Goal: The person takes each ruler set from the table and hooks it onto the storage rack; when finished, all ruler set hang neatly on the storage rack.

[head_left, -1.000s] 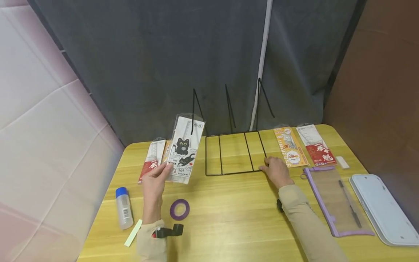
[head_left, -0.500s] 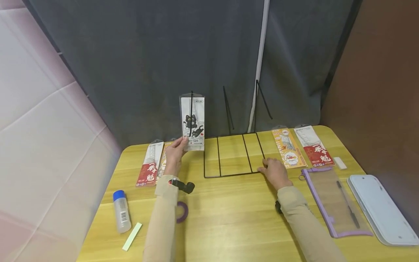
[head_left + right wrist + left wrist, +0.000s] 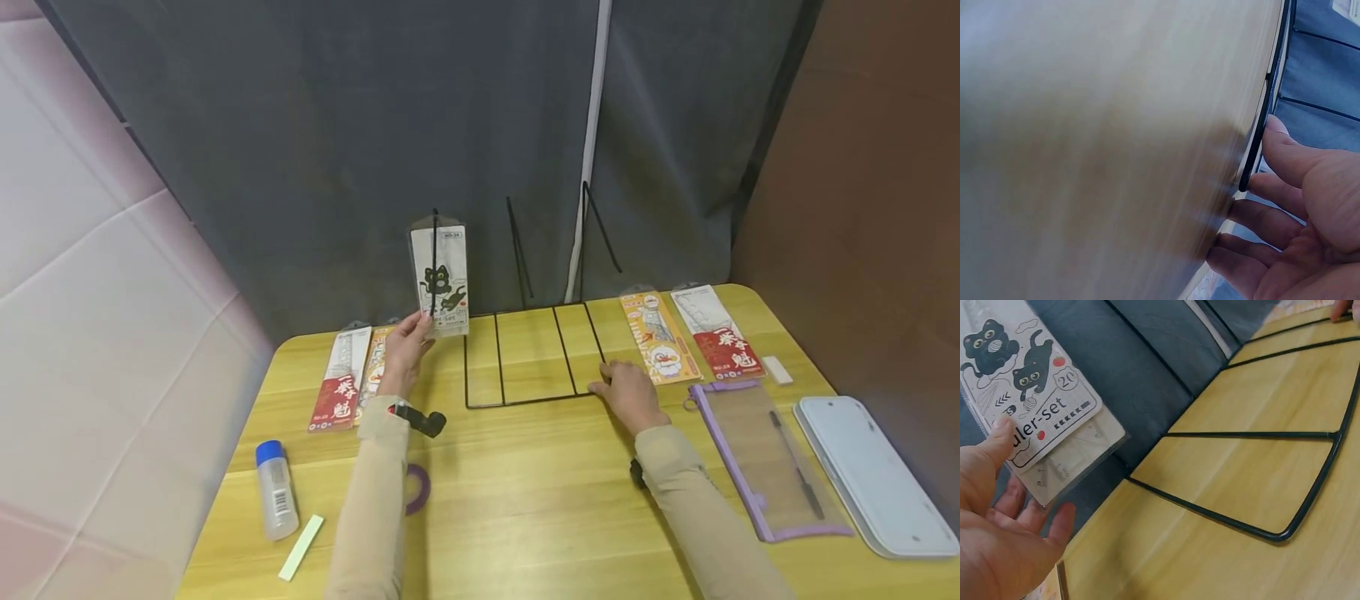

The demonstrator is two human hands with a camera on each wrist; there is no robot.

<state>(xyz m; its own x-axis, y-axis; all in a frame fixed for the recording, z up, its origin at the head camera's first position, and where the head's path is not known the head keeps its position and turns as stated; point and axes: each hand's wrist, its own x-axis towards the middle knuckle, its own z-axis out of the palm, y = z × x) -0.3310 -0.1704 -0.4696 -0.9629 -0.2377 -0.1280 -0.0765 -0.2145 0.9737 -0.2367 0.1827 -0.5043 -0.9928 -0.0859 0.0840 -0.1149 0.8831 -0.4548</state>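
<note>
My left hand (image 3: pixel 405 354) pinches the lower left edge of a packaged ruler set (image 3: pixel 453 258) printed with black cats, thumb in front. The package is upright at the left prong of a black wire display rack (image 3: pixel 525 402). That prong runs down in front of the card; whether it passes through the hanging hole is too small to tell. In the left wrist view the ruler set (image 3: pixel 1029 387) is clear of the table, with the other fingers spread below it. My right hand (image 3: pixel 630 392) grips the rack's front right corner, thumb and forefinger at the bar (image 3: pixel 1260 131).
Red-and-white ruler packs (image 3: pixel 343 379) and orange ones (image 3: pixel 660 337) lie on both sides. At left are a blue-capped bottle (image 3: pixel 277 492), a pale green strip (image 3: pixel 302 547) and purple tape (image 3: pixel 422 490). A mesh pouch (image 3: pixel 757 467), eraser (image 3: pixel 777 370) and white case (image 3: pixel 877 475) lie right.
My left hand has carried the ruler set forward and up to the left prong, turning it upright; in the last half second it has barely shifted. My right hand stays at the rack's corner.
</note>
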